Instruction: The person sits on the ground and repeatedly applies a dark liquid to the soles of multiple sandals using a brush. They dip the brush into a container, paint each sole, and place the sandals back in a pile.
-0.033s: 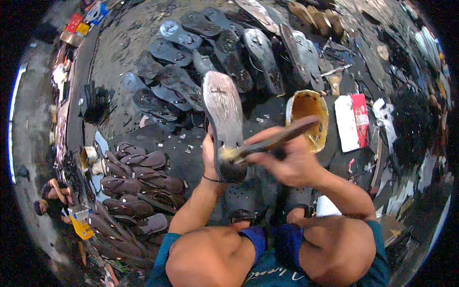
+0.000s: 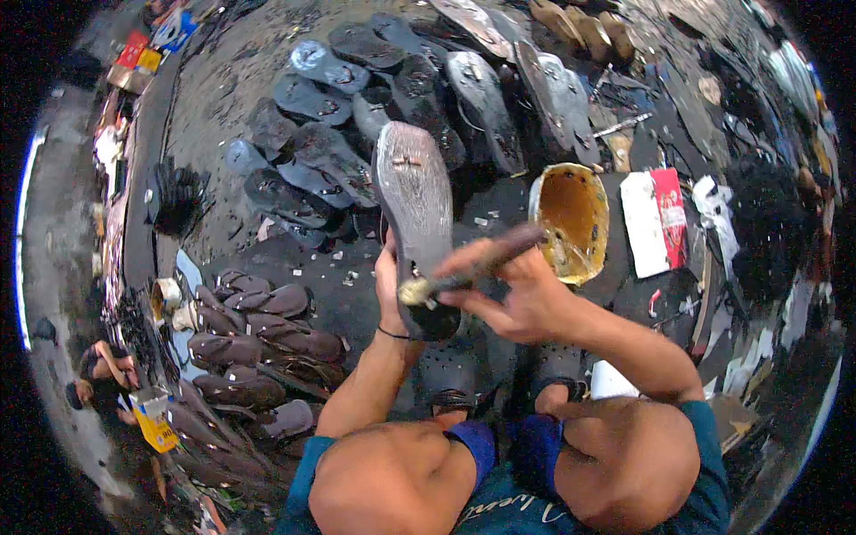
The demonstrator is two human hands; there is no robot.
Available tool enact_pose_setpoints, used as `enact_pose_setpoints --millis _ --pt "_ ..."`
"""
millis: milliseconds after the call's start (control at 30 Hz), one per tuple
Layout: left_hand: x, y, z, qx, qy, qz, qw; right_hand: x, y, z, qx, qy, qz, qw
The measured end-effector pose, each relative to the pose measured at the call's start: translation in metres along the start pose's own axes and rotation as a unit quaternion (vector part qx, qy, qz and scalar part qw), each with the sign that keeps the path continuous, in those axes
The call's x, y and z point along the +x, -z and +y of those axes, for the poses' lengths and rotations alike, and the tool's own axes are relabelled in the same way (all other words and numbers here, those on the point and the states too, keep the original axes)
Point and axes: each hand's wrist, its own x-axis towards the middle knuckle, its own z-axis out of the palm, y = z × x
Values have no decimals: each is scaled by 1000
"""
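My left hand [image 2: 390, 287] grips the lower end of a long grey sandal sole [image 2: 415, 192], which points away from me with its flat side up. My right hand [image 2: 517, 299] holds a brush [image 2: 481, 266] by its brown handle. The brush's yellowish tip touches the sole's near end, beside my left thumb. A round tin with yellow glue inside [image 2: 571, 218] stands just right of the sole, close above my right hand. Both of my knees show at the bottom edge.
Several dark sandal soles [image 2: 312, 98] lie spread over the ground beyond the sole. A pile of brown sandals [image 2: 254, 348] lies to my left. A red and white packet [image 2: 655, 218] is right of the tin. Another person [image 2: 98, 379] crouches at the far left.
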Motion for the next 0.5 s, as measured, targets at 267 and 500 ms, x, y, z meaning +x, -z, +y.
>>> enact_pose_setpoints --millis 267,500 --pt "-7 4 31 -73 -54 -98 991 -21 2 -18 -127 196 12 972" --pt "9 -3 24 -56 -31 54 996 -20 -9 -7 -86 141 31 986"
